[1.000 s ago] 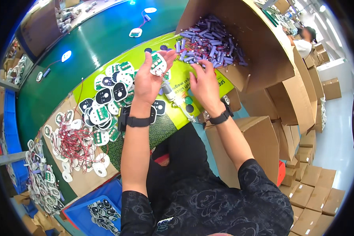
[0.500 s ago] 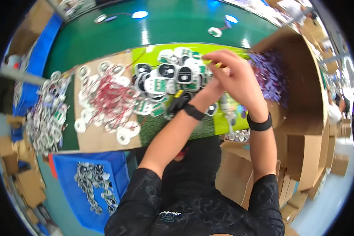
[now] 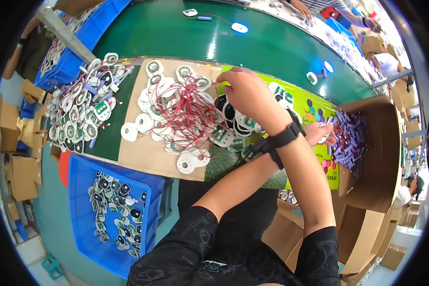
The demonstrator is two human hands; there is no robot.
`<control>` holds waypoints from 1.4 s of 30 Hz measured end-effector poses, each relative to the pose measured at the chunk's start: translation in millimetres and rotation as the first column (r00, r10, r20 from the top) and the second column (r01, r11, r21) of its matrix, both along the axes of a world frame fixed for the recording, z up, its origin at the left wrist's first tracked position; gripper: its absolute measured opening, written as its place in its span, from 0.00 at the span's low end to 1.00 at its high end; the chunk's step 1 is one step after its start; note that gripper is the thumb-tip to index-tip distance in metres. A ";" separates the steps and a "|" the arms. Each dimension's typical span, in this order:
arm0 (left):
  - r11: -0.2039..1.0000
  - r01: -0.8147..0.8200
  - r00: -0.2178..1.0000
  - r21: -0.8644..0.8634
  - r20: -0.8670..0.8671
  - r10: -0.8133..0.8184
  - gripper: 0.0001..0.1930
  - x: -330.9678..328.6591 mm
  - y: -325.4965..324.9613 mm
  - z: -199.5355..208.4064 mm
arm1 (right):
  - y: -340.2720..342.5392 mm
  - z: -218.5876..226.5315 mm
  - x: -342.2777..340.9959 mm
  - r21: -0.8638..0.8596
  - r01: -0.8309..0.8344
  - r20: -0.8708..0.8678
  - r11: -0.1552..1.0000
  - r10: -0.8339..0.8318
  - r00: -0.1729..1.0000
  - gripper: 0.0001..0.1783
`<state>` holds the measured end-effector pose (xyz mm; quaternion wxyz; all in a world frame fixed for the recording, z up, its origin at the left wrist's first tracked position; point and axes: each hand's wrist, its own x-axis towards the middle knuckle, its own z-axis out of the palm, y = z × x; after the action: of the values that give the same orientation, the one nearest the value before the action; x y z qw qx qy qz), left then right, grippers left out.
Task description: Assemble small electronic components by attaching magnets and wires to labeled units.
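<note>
My forearms cross, the right one over the left. At the pile of white discs with red wires (image 3: 188,112), my right hand (image 3: 252,97) bends its fingers together. A thin red wire runs from its fingertips toward the pile. On the far right, my left hand (image 3: 315,133) is beside a heap of purple cylinders (image 3: 350,143). Between its fingers is a small white piece (image 3: 325,137), partly hidden. Below my right wrist lie black-and-white rounded parts (image 3: 243,124) with green boards, partly covered by my arms.
Beyond the work surface runs a green belt (image 3: 167,35) carrying wired units. An open cardboard box (image 3: 379,157) borders the right side. Lower left, a blue bin (image 3: 150,214) contains rounded parts. More wired parts (image 3: 81,107) lie at the left. Another person's hand (image 3: 300,7) shows across the belt.
My hands were close together over the black-and-white parts. They have separated and crossed: my right hand moved left to the red wires, my left hand right to the purple cylinders. The view has shifted.
</note>
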<state>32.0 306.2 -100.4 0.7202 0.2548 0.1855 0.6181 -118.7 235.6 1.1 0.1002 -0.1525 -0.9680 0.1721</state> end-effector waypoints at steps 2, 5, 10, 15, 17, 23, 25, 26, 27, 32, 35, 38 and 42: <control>1.000 0.015 1.000 0.017 -0.018 -0.015 0.23 -3.2 -1.8 0.6 | 3.2 -12.7 -21.2 0.053 -0.073 -0.091 0.996 0.078 0.993 0.14; 0.998 -0.001 1.000 0.056 0.029 -0.001 0.23 4.9 2.0 7.2 | 22.3 -34.9 -37.3 0.067 -0.037 0.058 0.997 0.034 0.998 0.22; 1.000 -0.026 0.995 0.005 0.096 0.025 0.23 -5.9 5.5 2.5 | 16.4 -42.9 -53.8 0.109 -0.074 0.091 0.991 0.064 0.994 0.25; 0.999 -0.052 0.993 0.001 0.106 0.052 0.24 1.4 17.9 0.0 | 16.5 -9.8 -96.1 -0.349 -0.074 -0.098 0.934 0.042 0.994 0.21; 0.996 -0.082 0.990 -0.033 0.113 0.085 0.25 2.5 18.1 -5.2 | 5.1 -15.7 -115.5 -0.176 -0.123 -0.035 0.977 0.118 0.992 0.21; 0.994 -0.098 0.995 -0.038 0.015 0.099 0.26 8.7 20.9 -2.2 | -24.7 -20.5 -179.3 -0.011 -0.036 0.091 0.999 0.037 0.995 0.18; 0.996 -0.081 0.996 -0.048 0.039 0.083 0.26 9.8 22.2 -1.8 | -31.7 -31.7 -191.1 0.042 -0.019 0.173 0.999 0.011 0.985 0.20; 0.995 -0.088 0.995 -0.048 0.041 0.090 0.26 9.2 24.0 -3.0 | -29.8 -39.9 -197.3 0.042 -0.026 0.175 0.999 0.018 0.984 0.20; 0.995 -0.097 0.994 -0.032 0.056 0.099 0.25 10.2 25.6 -1.8 | -27.8 -43.8 -202.6 0.011 -0.064 0.112 0.998 0.063 0.992 0.23; 0.991 -0.131 0.991 -0.002 0.027 0.131 0.26 10.1 26.0 -3.2 | -33.6 -28.1 -208.2 -0.158 -0.208 0.141 0.965 0.230 0.963 0.25; 0.986 -0.157 0.977 -0.062 0.139 0.164 0.22 9.1 12.3 -2.8 | -52.0 21.5 -191.1 -0.330 -0.238 -0.227 0.913 0.168 0.959 0.20; 0.960 -0.281 0.959 0.000 0.025 0.281 0.20 4.1 0.3 -2.2 | -54.6 96.2 -164.5 -0.341 -0.299 -0.423 0.891 0.139 0.895 0.16; 0.882 -0.432 0.870 0.188 -0.171 0.463 0.17 3.5 -5.4 7.5 | -80.5 176.9 -90.8 -0.525 -0.380 -0.691 0.762 -0.121 0.712 0.13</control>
<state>35.5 300.9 -92.9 0.5129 0.3202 0.2699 0.7494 -209.5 155.1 178.0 0.3819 -0.0285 -0.7505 0.5386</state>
